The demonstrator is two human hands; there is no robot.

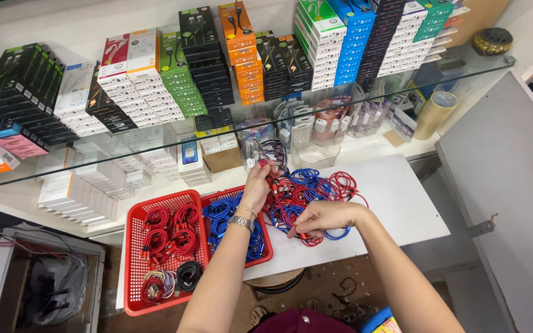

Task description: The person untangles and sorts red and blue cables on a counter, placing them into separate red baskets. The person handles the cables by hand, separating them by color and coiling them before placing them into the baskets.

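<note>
on the white table (396,203), a tangled heap of red and blue cables (306,194) is spread, its long axis running left to right. one cable end is pinched upright by the left hand (257,185). another is gripped by the right hand (322,217).

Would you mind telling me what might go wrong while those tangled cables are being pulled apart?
1. The left hand lifts a strand from the red and blue cable heap; snagged loops may drag neighbours off the white table.
2. The right hand pinches near a plug; tugging could strain it.
3. The heap lies close to the red baskets, so sorted coils might get mixed.

Left hand (256,186) raised, fingers pinched; right hand (323,217) lower, knuckles up, grip closed.
</note>
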